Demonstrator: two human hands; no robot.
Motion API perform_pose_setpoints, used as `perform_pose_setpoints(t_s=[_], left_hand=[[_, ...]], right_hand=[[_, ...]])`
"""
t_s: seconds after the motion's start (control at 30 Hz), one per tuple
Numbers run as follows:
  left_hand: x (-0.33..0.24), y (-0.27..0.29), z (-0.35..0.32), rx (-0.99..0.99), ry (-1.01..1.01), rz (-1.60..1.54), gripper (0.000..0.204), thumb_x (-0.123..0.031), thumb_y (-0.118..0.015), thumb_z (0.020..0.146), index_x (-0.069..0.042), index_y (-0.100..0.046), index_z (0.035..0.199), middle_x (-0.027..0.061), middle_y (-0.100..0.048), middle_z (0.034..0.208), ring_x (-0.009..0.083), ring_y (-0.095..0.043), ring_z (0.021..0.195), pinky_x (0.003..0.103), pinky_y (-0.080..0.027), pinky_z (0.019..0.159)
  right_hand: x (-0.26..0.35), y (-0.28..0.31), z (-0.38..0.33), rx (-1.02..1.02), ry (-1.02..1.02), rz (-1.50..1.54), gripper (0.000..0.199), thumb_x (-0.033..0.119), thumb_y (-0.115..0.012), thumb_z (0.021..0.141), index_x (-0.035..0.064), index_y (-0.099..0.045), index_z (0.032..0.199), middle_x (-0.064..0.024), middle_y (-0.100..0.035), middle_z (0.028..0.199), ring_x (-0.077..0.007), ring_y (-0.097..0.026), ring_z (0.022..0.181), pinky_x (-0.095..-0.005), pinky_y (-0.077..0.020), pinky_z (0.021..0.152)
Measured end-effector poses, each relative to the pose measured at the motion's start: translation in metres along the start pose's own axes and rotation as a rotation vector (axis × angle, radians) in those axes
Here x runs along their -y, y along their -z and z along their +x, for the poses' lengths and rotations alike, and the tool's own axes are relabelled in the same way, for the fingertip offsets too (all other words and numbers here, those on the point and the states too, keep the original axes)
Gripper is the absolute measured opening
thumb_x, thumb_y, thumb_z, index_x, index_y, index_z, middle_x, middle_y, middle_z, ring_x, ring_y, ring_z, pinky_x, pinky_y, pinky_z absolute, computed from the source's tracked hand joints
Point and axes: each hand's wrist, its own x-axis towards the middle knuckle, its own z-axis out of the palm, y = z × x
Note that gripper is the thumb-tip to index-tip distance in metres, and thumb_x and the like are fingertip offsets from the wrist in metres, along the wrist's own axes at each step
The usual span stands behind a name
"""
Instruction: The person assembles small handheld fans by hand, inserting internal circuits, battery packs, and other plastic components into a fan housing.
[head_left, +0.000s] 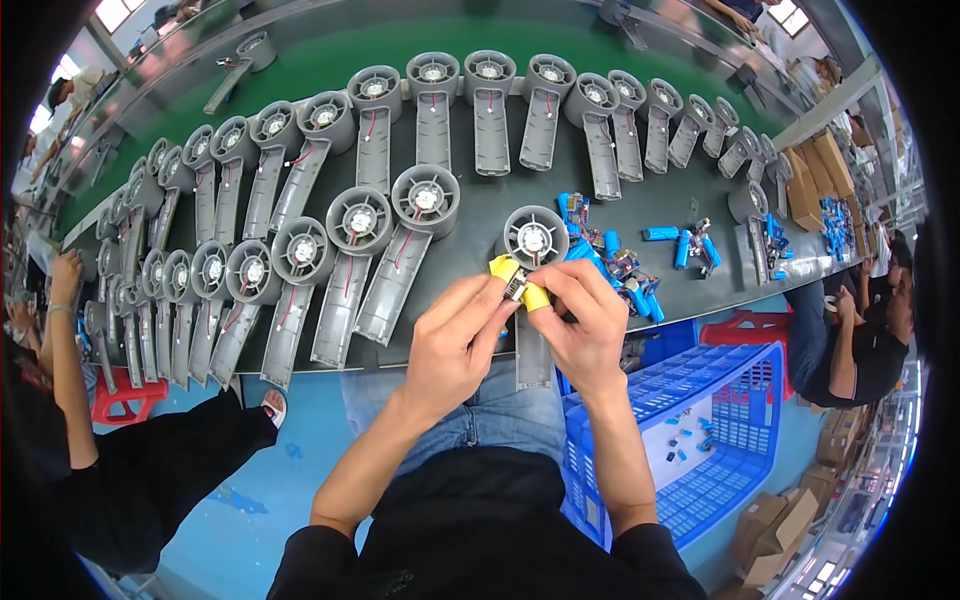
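While one edge is pinched by the left hand (448, 345), a small board (516, 288) is held near a grey fan (535, 237), its other side pinched by the right hand (582, 330); if grip slips, it may be dropped among blue batteries (661, 234).

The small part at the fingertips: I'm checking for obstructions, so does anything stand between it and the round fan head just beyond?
Only fingertips of the left hand and right hand, which hold the small part, crowd around it. No separate object is visible between it and the round fan head; their height difference can't be judged.
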Motion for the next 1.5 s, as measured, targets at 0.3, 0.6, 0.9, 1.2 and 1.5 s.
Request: perform_pose_setpoints(t_s=[0.3,0.6,0.9,1.2,1.5], left_hand=[[0.002,0.007,0.005,0.064,-0.056,0.021,0.023,0.006,-0.069,0.08,0.008,-0.064,0.102,0.0159,-0.064,0.091,0.0262,-0.061,0.076,0.032,-0.05,0.065],[0.004,0.013,0.011,0.179,-0.067,-0.074,0.019,0.006,-0.068,0.08,0.008,-0.064,0.098,0.0148,-0.063,0.087,0.0271,-0.058,0.072,0.034,-0.047,0.064],[0.01,0.015,0.016,0.23,-0.104,-0.074,0.022,0.007,-0.067,0.08,0.009,-0.062,0.102,0.0148,-0.063,0.087,0.0278,-0.057,0.075,0.034,-0.047,0.067],[0.012,0.017,0.015,0.252,-0.132,-0.135,0.026,0.008,-0.067,0.078,0.009,-0.062,0.103,0.0138,-0.06,0.084,0.026,-0.052,0.069,0.034,-0.044,0.063],[0.005,0.01,0.008,0.149,0.0,-0.156,0.021,0.008,-0.065,0.083,0.009,-0.063,0.104,0.0152,-0.062,0.088,0.0272,-0.059,0.077,0.034,-0.048,0.068]], right_hand=[[-0.004,0.002,0.004,-0.009,0.104,-0.023,0.026,-0.008,-0.073,0.064,0.0003,-0.066,0.088,-0.005,-0.063,0.085,-0.0087,-0.052,0.056,-0.0226,-0.0431,0.049],[-0.009,0.009,0.01,0.06,0.244,-0.117,0.028,-0.005,-0.075,0.061,0.0023,-0.066,0.086,-0.0071,-0.064,0.083,-0.0186,-0.062,0.066,-0.0288,-0.0503,0.056],[-0.009,0.011,0.014,0.102,0.235,-0.127,0.029,-0.006,-0.074,0.06,0.0029,-0.066,0.086,-0.0071,-0.065,0.083,-0.0205,-0.064,0.07,-0.0298,-0.0517,0.059],[-0.01,0.018,0.015,0.147,0.27,-0.114,0.033,-0.005,-0.075,0.056,0.0026,-0.067,0.087,-0.0074,-0.065,0.084,-0.0204,-0.064,0.07,-0.0302,-0.0519,0.06],[-0.009,0.009,0.012,0.112,0.174,-0.068,0.028,-0.009,-0.074,0.06,0.001,-0.066,0.085,-0.0074,-0.064,0.082,-0.0183,-0.063,0.068,-0.0282,-0.0519,0.057]])
